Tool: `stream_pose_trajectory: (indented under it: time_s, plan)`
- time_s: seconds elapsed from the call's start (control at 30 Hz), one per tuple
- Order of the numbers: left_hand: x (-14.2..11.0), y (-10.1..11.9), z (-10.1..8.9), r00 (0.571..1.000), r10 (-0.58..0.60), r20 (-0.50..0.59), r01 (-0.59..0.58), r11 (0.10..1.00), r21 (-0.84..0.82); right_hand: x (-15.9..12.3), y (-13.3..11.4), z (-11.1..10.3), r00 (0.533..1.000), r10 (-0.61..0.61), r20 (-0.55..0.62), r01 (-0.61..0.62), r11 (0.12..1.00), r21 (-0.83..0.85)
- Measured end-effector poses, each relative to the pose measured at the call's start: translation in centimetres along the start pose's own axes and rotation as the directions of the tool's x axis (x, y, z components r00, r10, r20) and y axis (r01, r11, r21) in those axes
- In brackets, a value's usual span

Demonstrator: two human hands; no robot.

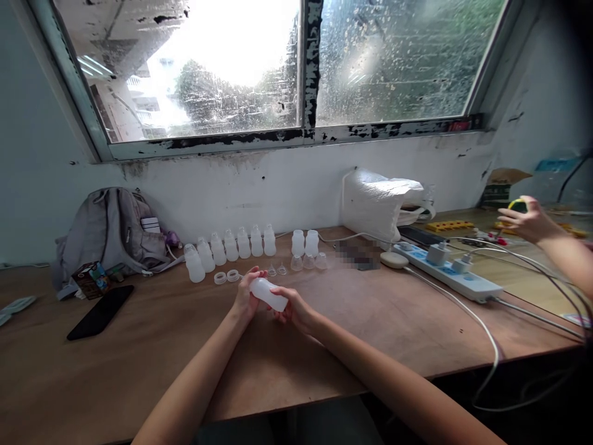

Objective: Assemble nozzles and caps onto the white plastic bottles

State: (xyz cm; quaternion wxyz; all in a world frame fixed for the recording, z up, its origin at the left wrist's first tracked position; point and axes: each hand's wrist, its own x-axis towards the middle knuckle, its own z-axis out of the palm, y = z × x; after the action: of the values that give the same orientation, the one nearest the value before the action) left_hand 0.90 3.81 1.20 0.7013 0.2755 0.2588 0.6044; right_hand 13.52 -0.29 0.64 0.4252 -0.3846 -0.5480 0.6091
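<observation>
A frosted white baby bottle [269,293] lies tilted between my two hands, above the table. My left hand [248,300] is wrapped round its upper left end. The fingers of my right hand [299,312] close on its lower right end. Behind them, a row of several capped baby bottles [230,245] stands on the table. Two white collar rings [227,276] and two clear teats [277,269] lie just beyond my left hand. Further right are two open bottle bodies [304,243], with three clear domed caps [308,262] in front of them.
On the left are a grey backpack [109,228], a small box [91,279] and a black phone [100,313]. A white power strip [449,272] with cables and a white bag [375,201] are on the right. Another person's hand [528,219] holds a yellow-and-black object there.
</observation>
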Motion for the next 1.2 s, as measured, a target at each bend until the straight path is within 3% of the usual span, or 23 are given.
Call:
stream_pose_trajectory:
  time_s: [0.07,0.17,0.23,0.3,0.33,0.4,0.47,0.6,0.7,0.77,0.93,1.2]
  plan:
    - [-0.2,0.2,0.2,0.999,0.026,0.034,-0.026,1.000,-0.008,0.0,-0.1,-0.1,1.000,0.003,0.027,-0.004,1.000,0.029]
    - [0.0,0.1,0.2,1.000,0.017,0.022,-0.017,0.999,-0.033,0.2,0.0,-0.5,0.977,-0.190,-0.096,0.153,0.939,-0.307]
    - [0.3,-0.3,0.1,1.000,-0.024,-0.015,0.023,0.999,-0.050,0.3,0.3,-0.8,0.904,-0.411,-0.115,0.263,0.749,-0.608]
    - [0.5,-0.7,0.0,0.998,-0.032,-0.061,0.029,0.998,-0.058,0.3,0.7,-0.8,0.850,-0.524,-0.051,0.289,0.545,-0.787]
    - [0.6,-0.9,0.0,0.996,-0.024,-0.089,0.020,0.999,-0.050,0.2,0.8,-0.8,0.849,-0.528,-0.024,0.278,0.484,-0.830]
    - [0.6,-1.2,-0.1,0.989,0.002,-0.145,-0.005,1.000,-0.021,0.1,1.0,-0.6,0.869,-0.494,-0.011,0.246,0.451,-0.858]
    - [0.6,-1.3,-0.1,0.984,0.017,-0.178,-0.017,1.000,0.005,-0.1,0.9,-0.4,0.888,-0.459,-0.021,0.238,0.498,-0.834]
    - [0.5,-1.3,0.0,0.983,0.035,-0.178,-0.031,0.999,0.021,-0.1,0.6,-0.1,0.918,-0.383,-0.104,0.212,0.695,-0.687]
    - [0.2,-0.9,0.3,0.986,0.056,-0.156,-0.052,0.998,0.032,-0.1,0.5,0.2,0.969,-0.175,-0.172,0.074,0.876,-0.477]
    - [0.0,-0.6,0.6,0.989,0.074,-0.131,-0.069,0.997,0.039,-0.2,0.6,0.4,0.987,-0.032,-0.157,-0.015,0.957,-0.290]
    - [-0.4,-0.2,0.8,0.988,0.146,-0.055,-0.138,0.982,0.131,-0.3,0.4,0.6,0.995,0.067,-0.070,-0.066,0.998,0.025]
    - [-0.1,0.0,0.6,0.978,0.199,0.060,-0.207,0.965,0.159,0.4,1.1,0.5,0.999,0.043,-0.003,-0.042,0.988,0.145]
